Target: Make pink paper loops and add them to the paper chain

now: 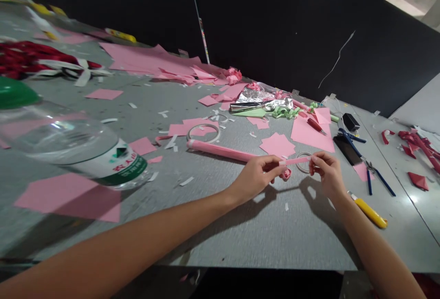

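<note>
together, the left hand [258,174] and right hand [327,171] pinch a narrow pink strip [297,161].

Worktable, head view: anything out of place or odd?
Nothing looks spilled. White scraps lie strewn across the worktable among pink paper, and the silver foil is crumpled. Oddest is a pale wavy line on the black panel, right of centre; whether it's a scratch or a thread, I can't tell.

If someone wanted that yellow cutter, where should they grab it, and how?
Probably by its yellow handle, coming from the near right: the handle lies flat, its end facing that way, while the metal tip points far left.
</note>
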Action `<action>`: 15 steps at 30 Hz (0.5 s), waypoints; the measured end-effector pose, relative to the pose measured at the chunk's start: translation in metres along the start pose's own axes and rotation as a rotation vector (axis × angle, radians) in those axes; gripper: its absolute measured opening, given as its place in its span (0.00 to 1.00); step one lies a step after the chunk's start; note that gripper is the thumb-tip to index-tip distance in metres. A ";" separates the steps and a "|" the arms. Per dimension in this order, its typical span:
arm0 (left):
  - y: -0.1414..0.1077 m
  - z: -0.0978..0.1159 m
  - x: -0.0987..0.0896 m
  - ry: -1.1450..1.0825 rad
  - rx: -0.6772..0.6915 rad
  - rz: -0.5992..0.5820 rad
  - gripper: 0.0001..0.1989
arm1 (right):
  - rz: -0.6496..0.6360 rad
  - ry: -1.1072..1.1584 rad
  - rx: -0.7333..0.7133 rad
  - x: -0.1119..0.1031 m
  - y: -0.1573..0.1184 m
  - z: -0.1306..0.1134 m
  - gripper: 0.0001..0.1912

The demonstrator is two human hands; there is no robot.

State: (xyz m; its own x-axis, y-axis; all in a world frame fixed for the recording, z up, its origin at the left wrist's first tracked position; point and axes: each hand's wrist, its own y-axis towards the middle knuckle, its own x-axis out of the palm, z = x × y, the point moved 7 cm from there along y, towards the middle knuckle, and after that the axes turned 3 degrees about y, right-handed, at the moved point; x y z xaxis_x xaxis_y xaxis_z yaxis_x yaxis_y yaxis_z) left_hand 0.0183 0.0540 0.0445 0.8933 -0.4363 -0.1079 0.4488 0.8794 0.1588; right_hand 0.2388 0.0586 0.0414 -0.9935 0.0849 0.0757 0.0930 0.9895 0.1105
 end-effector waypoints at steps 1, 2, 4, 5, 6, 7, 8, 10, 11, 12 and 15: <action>0.000 0.001 -0.001 -0.010 0.015 0.016 0.13 | -0.014 -0.023 0.000 0.001 0.000 0.000 0.10; 0.000 0.002 -0.003 -0.018 0.029 0.030 0.14 | -0.027 -0.059 -0.006 0.002 -0.001 -0.001 0.09; -0.001 0.003 -0.006 -0.004 0.059 0.052 0.13 | -0.040 -0.178 -0.056 0.003 -0.003 -0.007 0.05; -0.001 0.003 -0.006 0.023 0.074 0.055 0.13 | -0.040 -0.253 -0.106 0.004 -0.005 -0.013 0.04; -0.001 0.004 -0.007 0.061 0.086 0.054 0.13 | -0.041 -0.331 -0.168 0.006 -0.008 -0.020 0.04; -0.001 0.004 -0.006 0.102 0.096 0.048 0.13 | -0.051 -0.405 -0.233 0.010 -0.012 -0.027 0.05; -0.001 0.004 -0.005 0.144 0.103 0.039 0.13 | -0.076 -0.469 -0.293 0.016 -0.016 -0.032 0.06; -0.003 0.004 -0.002 0.212 0.112 0.014 0.14 | -0.169 -0.557 -0.358 0.031 -0.026 -0.035 0.07; -0.003 0.004 -0.001 0.236 0.117 0.007 0.13 | -0.228 -0.583 -0.363 0.039 -0.030 -0.033 0.07; -0.004 0.003 0.001 0.253 0.125 0.001 0.12 | -0.283 -0.598 -0.352 0.046 -0.033 -0.029 0.06; -0.006 0.000 0.006 0.269 0.123 -0.029 0.11 | -0.365 -0.580 -0.258 0.056 -0.037 -0.014 0.06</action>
State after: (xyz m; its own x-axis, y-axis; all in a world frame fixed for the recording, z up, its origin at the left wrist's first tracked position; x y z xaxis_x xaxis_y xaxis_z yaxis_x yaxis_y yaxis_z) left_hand 0.0214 0.0461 0.0432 0.8486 -0.3804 -0.3676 0.4883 0.8307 0.2675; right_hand 0.1808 0.0249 0.0554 -0.8323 -0.1257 -0.5398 -0.3092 0.9136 0.2640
